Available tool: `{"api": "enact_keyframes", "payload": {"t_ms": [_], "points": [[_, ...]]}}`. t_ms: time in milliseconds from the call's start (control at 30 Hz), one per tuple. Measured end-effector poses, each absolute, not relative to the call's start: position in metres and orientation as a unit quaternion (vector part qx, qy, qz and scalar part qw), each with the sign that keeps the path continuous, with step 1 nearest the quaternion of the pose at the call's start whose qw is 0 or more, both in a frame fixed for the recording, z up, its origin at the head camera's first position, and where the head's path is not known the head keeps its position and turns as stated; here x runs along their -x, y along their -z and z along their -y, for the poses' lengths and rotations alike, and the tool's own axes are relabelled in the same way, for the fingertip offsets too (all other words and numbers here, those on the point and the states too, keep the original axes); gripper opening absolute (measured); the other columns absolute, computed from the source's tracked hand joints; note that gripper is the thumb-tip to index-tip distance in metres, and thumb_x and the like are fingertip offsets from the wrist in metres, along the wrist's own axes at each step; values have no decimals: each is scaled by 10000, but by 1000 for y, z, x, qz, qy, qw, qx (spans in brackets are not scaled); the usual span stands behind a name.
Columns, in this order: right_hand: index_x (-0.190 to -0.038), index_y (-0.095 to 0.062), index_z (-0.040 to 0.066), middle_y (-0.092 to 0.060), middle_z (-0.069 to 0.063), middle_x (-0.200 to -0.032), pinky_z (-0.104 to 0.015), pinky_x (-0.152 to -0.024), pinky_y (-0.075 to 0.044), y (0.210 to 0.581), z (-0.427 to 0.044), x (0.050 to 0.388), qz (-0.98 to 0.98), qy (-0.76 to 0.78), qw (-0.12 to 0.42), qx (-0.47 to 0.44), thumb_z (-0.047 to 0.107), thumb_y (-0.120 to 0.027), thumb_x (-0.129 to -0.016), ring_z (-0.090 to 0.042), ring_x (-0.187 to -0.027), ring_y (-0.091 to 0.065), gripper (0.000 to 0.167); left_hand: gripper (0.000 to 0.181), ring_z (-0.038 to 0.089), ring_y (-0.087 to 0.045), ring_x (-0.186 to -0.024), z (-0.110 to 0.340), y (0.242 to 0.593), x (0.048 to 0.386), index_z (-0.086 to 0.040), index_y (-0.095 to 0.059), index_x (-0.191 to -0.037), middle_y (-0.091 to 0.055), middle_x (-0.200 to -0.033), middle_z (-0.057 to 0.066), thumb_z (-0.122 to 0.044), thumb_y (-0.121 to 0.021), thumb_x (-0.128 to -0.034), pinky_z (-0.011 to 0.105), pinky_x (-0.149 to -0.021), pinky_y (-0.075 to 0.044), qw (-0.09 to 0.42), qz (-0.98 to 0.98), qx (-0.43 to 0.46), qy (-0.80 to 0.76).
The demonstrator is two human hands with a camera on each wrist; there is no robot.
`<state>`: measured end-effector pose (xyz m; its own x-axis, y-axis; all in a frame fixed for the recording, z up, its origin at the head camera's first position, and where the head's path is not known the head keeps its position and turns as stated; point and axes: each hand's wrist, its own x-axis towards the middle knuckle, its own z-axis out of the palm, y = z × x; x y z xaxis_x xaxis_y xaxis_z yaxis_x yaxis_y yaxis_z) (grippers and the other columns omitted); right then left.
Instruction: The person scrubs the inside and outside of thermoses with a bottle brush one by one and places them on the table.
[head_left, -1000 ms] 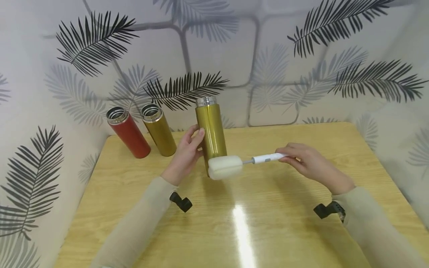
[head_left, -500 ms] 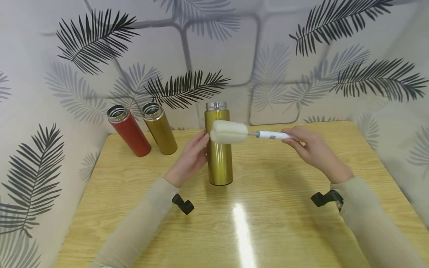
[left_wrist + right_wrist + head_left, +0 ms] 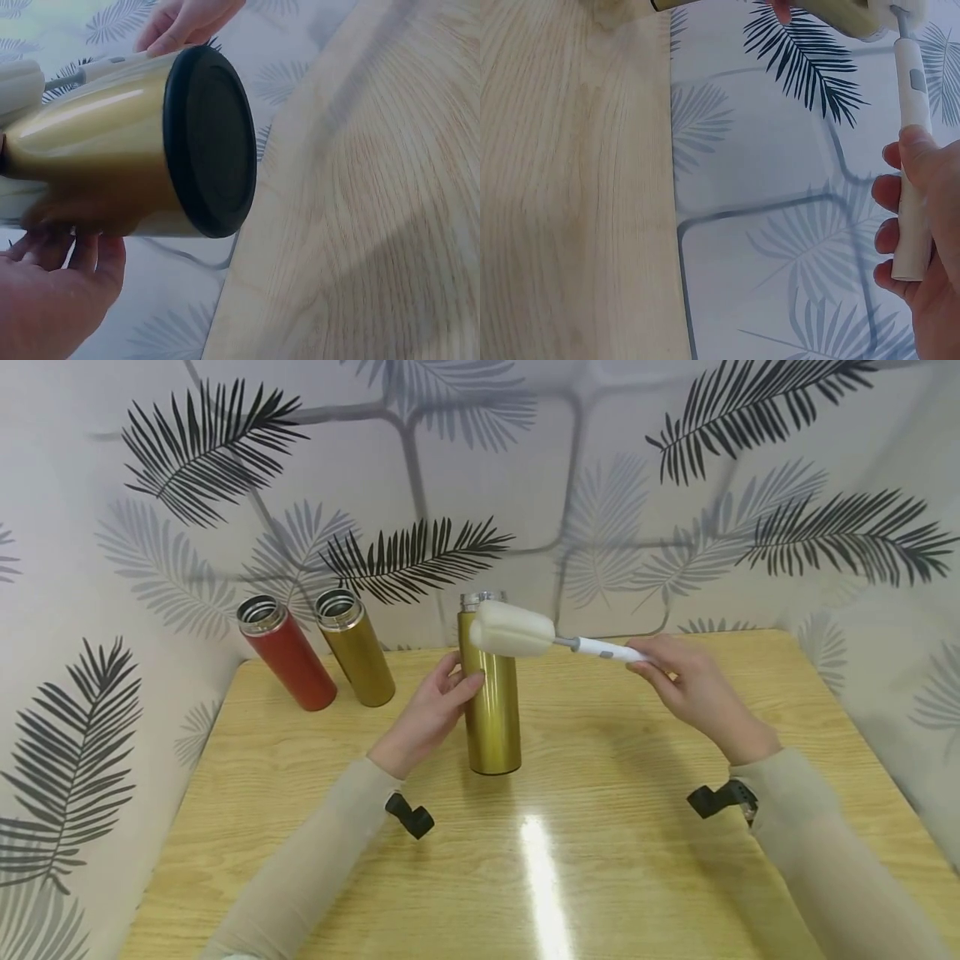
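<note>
My left hand grips a gold thermos bottle, its thumb across the front. The bottle is nearly upright with its silver neck at the top; the left wrist view shows its black base lifted off the table. With my right hand I hold a sponge bottle brush by its white handle, fingers curled round it. The brush's cream sponge head is in front of the bottle's upper part, outside it, and covers part of the neck. Whether sponge and bottle touch, I cannot tell.
A red thermos bottle and a smaller gold one stand lidless at the table's back left. The wooden table meets a leaf-patterned wall covering behind. Each wrist wears a black camera mount.
The gold bottle has shifted a little right and become more upright. My right hand has raised the brush, its sponge going from the bottle's lower part to near the neck, now tilted upward.
</note>
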<state>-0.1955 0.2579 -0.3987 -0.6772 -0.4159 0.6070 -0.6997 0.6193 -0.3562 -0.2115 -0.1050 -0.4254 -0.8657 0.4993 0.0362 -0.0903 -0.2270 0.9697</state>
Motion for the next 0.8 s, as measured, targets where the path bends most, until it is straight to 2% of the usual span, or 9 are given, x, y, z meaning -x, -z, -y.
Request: {"api": "enact_keyframes", "payload": {"t_ms": [100,267,367,467,567,700,800], "points": [[-1194,-716,-19,-712,-99,-940,-253,-671,-390,401,-257,194,865,-307,225,-327,-107,-731,-891,-123,-738,-501,316,688,311,-381,-1476,108,426,211,-41,-246,-1631,-376,-1605,213,-275,-584,-1079,474,-1263,-240,203,-585,-186,-763],[-1215,-721,6,-688,-44,-908,-243,-654,-402,408,-257,190,869,-303,196,-339,-92,-741,-889,-81,-723,-467,341,895,301,-250,-1555,112,427,212,-13,-229,-1636,-309,-1655,158,-467,-672,-1005,500,-1277,-177,217,-563,-189,-775],[-1218,-722,7,-674,-22,-896,-248,-640,-415,415,-258,187,867,-304,177,-354,-113,-753,-864,-67,-720,-460,375,835,287,-304,-1524,113,426,213,-31,-218,-1638,-377,-1599,165,-415,-647,-1033,513,-1265,-212,215,-549,-167,-790],[-1218,-724,28,-655,14,-883,-248,-615,-412,421,-258,182,863,-305,155,-371,-111,-754,-863,-49,-708,-438,382,660,279,-388,-1454,114,424,214,-55,-212,-1637,-440,-1528,172,-270,-534,-1103,533,-1239,-269,205,-548,-140,-799],[-1207,-727,47,-649,46,-886,-258,-611,-420,426,-259,178,861,-298,147,-386,-98,-761,-861,-40,-713,-438,376,554,261,-424,-1410,115,421,214,-51,-231,-1624,-460,-1500,164,-184,-433,-1125,538,-1226,-291,197,-547,-124,-804],[-1197,-731,54,-631,74,-876,-263,-619,-431,432,-261,174,860,-288,139,-397,-89,-770,-853,-35,-724,-444,375,501,241,-443,-1374,115,419,216,-10,-262,-1596,-474,-1462,138,-153,-392,-1134,501,-1205,-327,179,-532,-118,-819],[-1204,-734,53,-635,87,-883,-265,-626,-441,436,-263,171,861,-281,130,-403,-84,-777,-846,-24,-735,-457,386,527,220,-450,-1364,115,419,217,1,-263,-1596,-475,-1451,114,-194,-423,-1134,468,-1166,-371,167,-529,-120,-823]]}}
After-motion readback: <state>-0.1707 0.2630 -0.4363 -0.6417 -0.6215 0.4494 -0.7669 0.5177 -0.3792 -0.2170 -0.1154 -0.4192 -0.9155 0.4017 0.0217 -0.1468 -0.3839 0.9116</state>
